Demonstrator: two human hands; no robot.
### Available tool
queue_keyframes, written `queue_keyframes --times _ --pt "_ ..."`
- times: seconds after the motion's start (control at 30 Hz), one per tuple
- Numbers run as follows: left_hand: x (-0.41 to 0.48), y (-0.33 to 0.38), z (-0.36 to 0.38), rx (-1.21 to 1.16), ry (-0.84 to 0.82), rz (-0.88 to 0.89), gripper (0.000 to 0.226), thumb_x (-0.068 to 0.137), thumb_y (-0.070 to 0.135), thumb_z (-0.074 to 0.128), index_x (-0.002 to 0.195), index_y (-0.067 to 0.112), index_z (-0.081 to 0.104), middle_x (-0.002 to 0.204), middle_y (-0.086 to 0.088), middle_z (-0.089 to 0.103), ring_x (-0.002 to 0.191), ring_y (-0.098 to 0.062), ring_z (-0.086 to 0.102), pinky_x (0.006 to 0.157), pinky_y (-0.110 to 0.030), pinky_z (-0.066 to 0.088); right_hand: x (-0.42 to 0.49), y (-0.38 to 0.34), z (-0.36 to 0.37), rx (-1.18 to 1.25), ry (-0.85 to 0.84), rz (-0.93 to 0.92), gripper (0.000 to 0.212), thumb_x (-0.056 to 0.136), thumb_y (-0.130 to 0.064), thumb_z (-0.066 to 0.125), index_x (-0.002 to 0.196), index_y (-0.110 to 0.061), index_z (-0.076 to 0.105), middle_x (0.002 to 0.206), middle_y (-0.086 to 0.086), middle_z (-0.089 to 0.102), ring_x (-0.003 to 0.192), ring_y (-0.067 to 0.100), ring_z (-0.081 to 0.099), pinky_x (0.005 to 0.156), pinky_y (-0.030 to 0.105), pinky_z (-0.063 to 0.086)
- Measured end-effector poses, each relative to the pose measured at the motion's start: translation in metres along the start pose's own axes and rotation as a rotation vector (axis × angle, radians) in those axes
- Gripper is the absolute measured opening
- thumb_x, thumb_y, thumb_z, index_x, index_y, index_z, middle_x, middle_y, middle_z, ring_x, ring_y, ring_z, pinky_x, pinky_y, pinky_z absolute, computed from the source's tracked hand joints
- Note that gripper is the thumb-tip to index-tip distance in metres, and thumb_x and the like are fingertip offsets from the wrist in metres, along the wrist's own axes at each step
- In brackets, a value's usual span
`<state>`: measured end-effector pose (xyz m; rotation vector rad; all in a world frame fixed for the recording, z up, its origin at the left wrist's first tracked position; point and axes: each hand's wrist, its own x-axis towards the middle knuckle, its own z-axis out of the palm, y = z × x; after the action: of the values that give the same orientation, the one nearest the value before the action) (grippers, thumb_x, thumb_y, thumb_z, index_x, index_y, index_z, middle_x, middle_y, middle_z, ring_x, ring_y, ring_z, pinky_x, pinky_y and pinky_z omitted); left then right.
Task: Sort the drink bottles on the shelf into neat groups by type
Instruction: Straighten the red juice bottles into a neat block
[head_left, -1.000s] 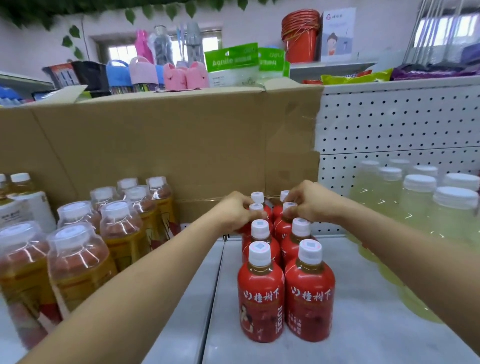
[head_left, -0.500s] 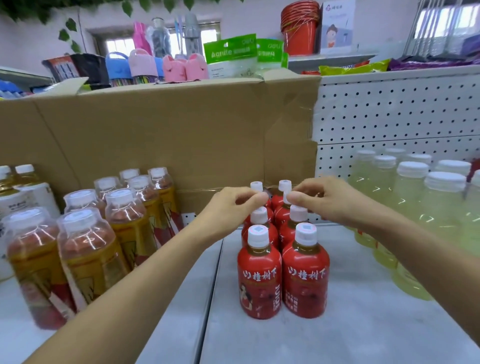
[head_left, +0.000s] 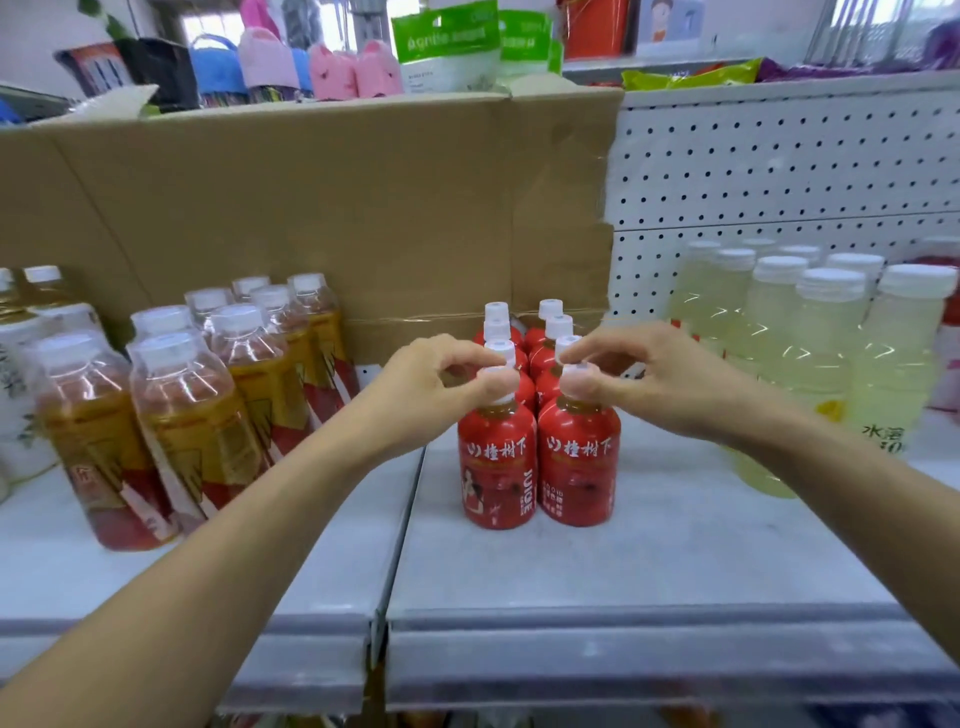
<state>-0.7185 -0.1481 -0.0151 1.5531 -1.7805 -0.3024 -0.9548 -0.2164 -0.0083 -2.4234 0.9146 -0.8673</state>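
- My left hand pinches the white cap of the front left red bottle, with the thumb on the near side and the fingers curled over the top.
- My right hand pinches the cap of the front right red bottle in the same way.
- Both bottles stand upright, touching side by side, on the grey shelf, near its middle.
- Behind them, more red bottles stand in two rows running back to the cardboard sheet. My hands hide the exact count.
- Amber tea bottles are grouped on the left, well apart from the red ones.
- Pale yellow bottles are grouped on the right, in front of the white pegboard.
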Motion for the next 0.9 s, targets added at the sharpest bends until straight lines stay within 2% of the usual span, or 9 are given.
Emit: queue_keyframes --times 0.1,0.17,0.33,0.5,0.6,0.67,0.73,0.8,0.9 --pt "-0.005 0.001 0.002 0.017 -0.027 -0.038 0.038 0.087 0.045 0.070 0.123 0.034 0.067 0.103 0.011 0.070 0.093 -0.002 0.065 0.082 -0.025 0.055 -0.003 0.000 0.007 -0.112 0.013 -0.011 0.029 0.084 -0.033 0.073 0.113 -0.030 0.069 0.102 -0.015 0.069 0.088 0.003 0.062 0.073 0.016 0.048" --pt "-0.005 0.004 0.004 0.025 -0.020 -0.053 0.037 0.088 0.042 0.071 0.123 0.031 0.067 0.100 0.009 0.071 0.090 -0.004 0.067 0.081 -0.029 0.058 -0.002 0.000 0.007 -0.162 0.036 -0.013 0.027 0.084 -0.030 0.074 0.110 -0.027 0.069 0.098 -0.011 0.068 0.087 0.007 0.062 0.074 0.021 0.048" --pt "-0.007 0.011 0.012 0.101 0.076 -0.053 0.036 0.084 0.043 0.074 0.117 0.028 0.070 0.091 0.009 0.071 0.086 -0.009 0.067 0.085 -0.037 0.057 -0.002 0.001 0.003 -0.275 0.099 0.067 0.024 0.076 -0.041 0.077 0.087 -0.024 0.065 0.084 -0.004 0.065 0.075 0.012 0.059 0.069 0.036 0.051" --pt "-0.008 0.014 0.014 0.142 0.077 -0.071 0.041 0.084 0.048 0.073 0.120 0.029 0.068 0.098 0.007 0.072 0.091 -0.011 0.067 0.087 -0.041 0.057 0.000 -0.005 0.006 -0.394 0.159 0.138 0.045 0.066 -0.060 0.076 0.077 -0.021 0.055 0.076 -0.005 0.059 0.071 0.015 0.055 0.056 0.032 0.040" --pt "-0.008 0.015 0.014 0.150 0.075 -0.090 0.042 0.084 0.048 0.073 0.121 0.029 0.067 0.099 0.006 0.072 0.093 -0.013 0.067 0.088 -0.041 0.056 0.001 -0.009 0.009 -0.463 0.152 0.147 0.052 0.067 -0.068 0.070 0.076 -0.022 0.047 0.078 -0.003 0.058 0.074 0.021 0.056 0.060 0.035 0.044" --pt "-0.008 0.016 0.014 0.151 0.078 -0.094 0.042 0.085 0.047 0.072 0.122 0.029 0.067 0.100 0.005 0.072 0.094 -0.014 0.067 0.088 -0.042 0.056 -0.002 -0.009 0.006 -0.469 0.111 0.131 0.047 0.076 -0.064 0.066 0.087 -0.020 0.052 0.082 -0.003 0.060 0.078 0.020 0.057 0.066 0.036 0.048" --pt "-0.009 0.018 0.015 0.165 0.084 -0.095 0.042 0.086 0.046 0.071 0.123 0.027 0.066 0.102 0.003 0.072 0.096 -0.016 0.067 0.090 -0.043 0.055 -0.006 -0.009 0.003 -0.436 0.078 0.080 0.036 0.084 -0.052 0.065 0.097 -0.020 0.057 0.088 -0.003 0.062 0.082 0.018 0.058 0.068 0.034 0.046" --pt "-0.009 0.022 0.017 0.187 0.090 -0.089 0.041 0.087 0.045 0.070 0.123 0.026 0.066 0.105 0.002 0.072 0.098 -0.018 0.066 0.091 -0.043 0.054 -0.007 -0.009 0.003 -0.403 0.068 0.038 0.027 0.087 -0.043 0.067 0.097 -0.019 0.060 0.091 -0.003 0.064 0.083 0.017 0.058 0.067 0.032 0.042" --pt "-0.011 0.030 0.020 0.219 0.100 -0.076 0.035 0.089 0.042 0.069 0.120 0.025 0.067 0.106 0.002 0.072 0.098 -0.017 0.066 0.090 -0.043 0.054 -0.003 -0.010 0.006 -0.355 0.073 0.036 0.026 0.084 -0.042 0.069 0.092 -0.018 0.062 0.088 -0.003 0.063 0.084 0.019 0.058 0.071 0.036 0.046"
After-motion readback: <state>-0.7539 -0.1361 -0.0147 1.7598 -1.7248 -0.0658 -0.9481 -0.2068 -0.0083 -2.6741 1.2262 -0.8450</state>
